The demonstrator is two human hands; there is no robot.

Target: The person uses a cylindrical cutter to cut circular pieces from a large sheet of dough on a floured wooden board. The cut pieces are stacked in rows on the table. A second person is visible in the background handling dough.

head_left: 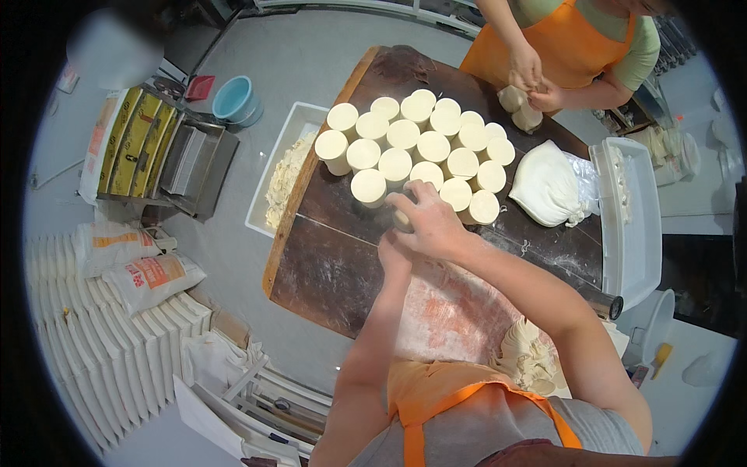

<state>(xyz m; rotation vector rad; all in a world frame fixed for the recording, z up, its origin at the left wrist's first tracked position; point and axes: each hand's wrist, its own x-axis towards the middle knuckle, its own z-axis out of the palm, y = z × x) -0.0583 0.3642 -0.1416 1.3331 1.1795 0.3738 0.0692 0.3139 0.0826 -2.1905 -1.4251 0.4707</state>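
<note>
My right hand [432, 223] reaches over the dark tabletop, its thumb and fingers curled around a pale rounded piece [402, 220] that is mostly hidden. Just below it, my left hand [395, 250] comes close against the right; its fingers are largely covered. Directly beyond both hands stand many pale, flat-topped cylinders [402, 135], which look like stacks of round dough wrappers. They are packed closely together. A greyish blur, perhaps flour dust, surrounds the fingers. Nearer my orange apron [435, 382], a flour-dusted reddish surface [449, 315] lies under my forearms.
Across the table [327, 262] a co-worker's hands [534, 87] hold pale pieces. A tied white bag [545, 184] and a plastic tub [633, 233] lie right. Dough scraps [528, 356] sit near my right elbow. A white bin [286, 175] of scraps stands left.
</note>
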